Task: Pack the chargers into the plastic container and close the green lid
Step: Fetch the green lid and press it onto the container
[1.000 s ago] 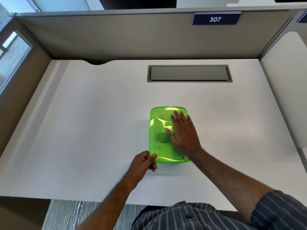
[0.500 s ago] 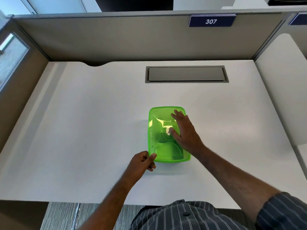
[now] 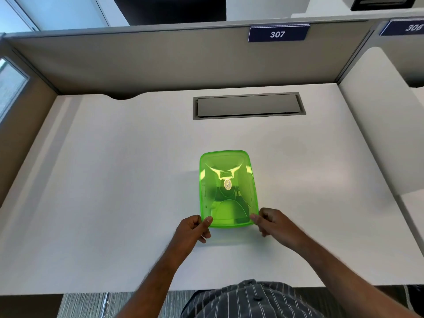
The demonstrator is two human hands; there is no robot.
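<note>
1. Green lid (image 3: 227,189) is seated on the plastic container, which stands near the middle of the white desk (image 3: 114,180).
2. Dark shapes are seen faintly through the lid; chargers cannot be made out clearly.
3. Left hand (image 3: 191,228) is pinched on the lid's near left corner, thumb on top.
4. Right hand (image 3: 275,223) is pinched on the near right corner, fingers (image 3: 254,217) closed on the rim.
5. A grey cable hatch (image 3: 249,106) is set into the desk beyond the container.

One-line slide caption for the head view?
Both hands, left hand and right hand, pinch near corners of green lid.
</note>
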